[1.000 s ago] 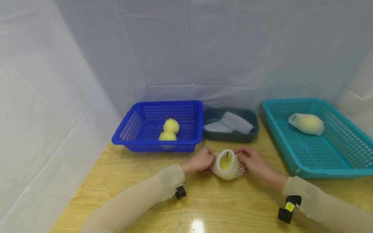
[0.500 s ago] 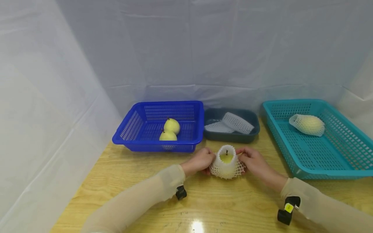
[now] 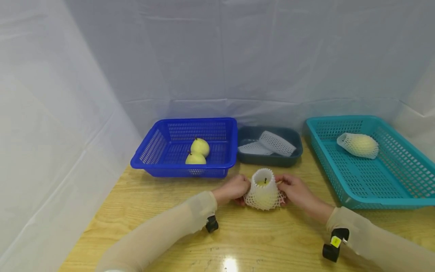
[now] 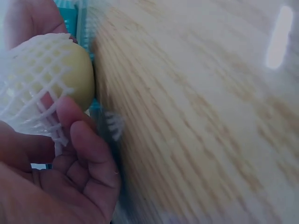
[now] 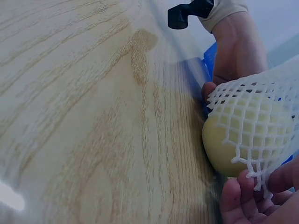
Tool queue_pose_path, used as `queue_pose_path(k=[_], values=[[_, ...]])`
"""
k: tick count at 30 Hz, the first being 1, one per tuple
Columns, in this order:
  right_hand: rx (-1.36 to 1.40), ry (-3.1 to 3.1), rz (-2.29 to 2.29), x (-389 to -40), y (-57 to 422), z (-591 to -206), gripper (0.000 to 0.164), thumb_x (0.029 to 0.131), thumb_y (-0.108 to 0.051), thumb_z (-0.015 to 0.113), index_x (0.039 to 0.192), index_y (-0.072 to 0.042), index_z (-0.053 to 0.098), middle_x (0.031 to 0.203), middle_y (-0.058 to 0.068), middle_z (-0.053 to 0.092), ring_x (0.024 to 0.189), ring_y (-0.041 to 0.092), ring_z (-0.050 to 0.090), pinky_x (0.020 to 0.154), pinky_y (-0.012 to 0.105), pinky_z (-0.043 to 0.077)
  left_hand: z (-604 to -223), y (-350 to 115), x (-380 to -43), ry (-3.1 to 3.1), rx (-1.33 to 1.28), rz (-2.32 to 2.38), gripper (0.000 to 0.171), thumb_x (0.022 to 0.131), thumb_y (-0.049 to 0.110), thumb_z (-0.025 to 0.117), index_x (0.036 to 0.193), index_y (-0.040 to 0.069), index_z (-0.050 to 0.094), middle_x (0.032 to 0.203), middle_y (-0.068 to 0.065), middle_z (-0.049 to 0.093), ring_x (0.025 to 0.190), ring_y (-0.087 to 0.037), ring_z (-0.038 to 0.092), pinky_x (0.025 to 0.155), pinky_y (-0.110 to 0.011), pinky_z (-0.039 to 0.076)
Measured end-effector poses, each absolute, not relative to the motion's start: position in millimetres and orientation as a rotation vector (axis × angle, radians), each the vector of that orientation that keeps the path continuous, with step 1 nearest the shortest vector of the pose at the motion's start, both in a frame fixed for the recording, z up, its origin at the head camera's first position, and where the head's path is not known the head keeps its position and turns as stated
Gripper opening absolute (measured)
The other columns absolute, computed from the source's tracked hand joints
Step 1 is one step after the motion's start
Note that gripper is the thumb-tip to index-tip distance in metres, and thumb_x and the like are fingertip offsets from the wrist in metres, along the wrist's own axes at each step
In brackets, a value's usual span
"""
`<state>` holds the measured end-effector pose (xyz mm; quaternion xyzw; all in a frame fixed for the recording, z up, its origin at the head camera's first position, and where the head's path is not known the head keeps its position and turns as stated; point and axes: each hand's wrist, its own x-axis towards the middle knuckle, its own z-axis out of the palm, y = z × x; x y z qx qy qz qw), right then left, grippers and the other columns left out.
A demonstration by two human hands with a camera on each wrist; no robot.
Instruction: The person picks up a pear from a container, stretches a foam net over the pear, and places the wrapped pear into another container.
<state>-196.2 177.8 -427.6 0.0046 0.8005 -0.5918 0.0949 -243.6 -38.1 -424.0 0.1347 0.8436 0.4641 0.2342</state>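
Observation:
A pale yellow pear (image 5: 219, 144) stands on the wooden table with a white foam net sleeve (image 3: 265, 194) drawn over most of it. Its stem shows through the sleeve's round top opening, and its bare base shows below the net's lower edge in both wrist views. On the left side, my left hand (image 3: 236, 187) pinches the lower edge of the net between thumb and fingers. My right hand (image 3: 295, 190) pinches that edge on the opposite side, its fingertips (image 5: 231, 196) curled under the mesh.
Behind the left hand is a blue basket (image 3: 183, 166) with two pears (image 3: 199, 147). A dark tray (image 3: 268, 160) at the back middle bears flat foam nets (image 3: 276, 143). On the right, a teal basket (image 3: 377, 189) holds a netted pear (image 3: 361, 146).
The net has come down over the pear, its top opening now standing higher around the stem and its lower edge flared. Both hands have stayed at its sides.

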Motion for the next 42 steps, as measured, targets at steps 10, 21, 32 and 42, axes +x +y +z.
queue_pose_path(k=[10,21,32,42], values=[[-0.025,2.46,-1.589,-195,181,-433,0.03,0.096,-0.002,0.045,0.123,0.006,0.056,0.071,0.005,0.052,0.054,0.015,0.049,0.049,0.028,0.044,-424,-37,-243,2.418,0.411,1.146,0.029,0.102,0.01,0.042,0.08,0.006,0.059,0.059,-0.008,0.06,0.045,-0.017,0.057,0.043,-0.026,0.047],[-0.069,2.407,-1.625,-195,185,-439,0.026,0.098,0.0,0.046,0.122,0.007,0.054,0.08,0.011,0.057,0.055,0.018,0.057,0.05,0.033,0.052,-418,-44,-237,2.754,0.677,0.978,0.023,0.095,0.013,0.057,0.117,0.007,0.063,0.108,-0.005,0.063,0.1,-0.018,0.059,0.09,-0.036,0.051],[-0.414,2.648,-1.456,-192,194,-427,0.054,0.08,0.008,0.06,0.133,0.005,0.052,0.118,0.023,0.061,0.069,0.016,0.058,0.056,0.027,0.05,-405,-49,-221,2.569,0.877,0.994,0.066,0.083,0.023,0.078,0.143,0.013,0.051,0.135,-0.008,0.054,0.105,-0.018,0.063,0.089,-0.03,0.052],[-0.614,2.568,-1.28,-188,192,-424,0.085,0.072,-0.008,0.082,0.146,-0.001,0.039,0.084,0.006,0.061,0.073,0.017,0.059,0.062,0.027,0.052,-412,-49,-224,2.449,0.935,1.089,0.071,0.079,0.013,0.082,0.143,0.01,0.05,0.121,-0.008,0.06,0.081,-0.007,0.065,0.069,-0.021,0.056]])
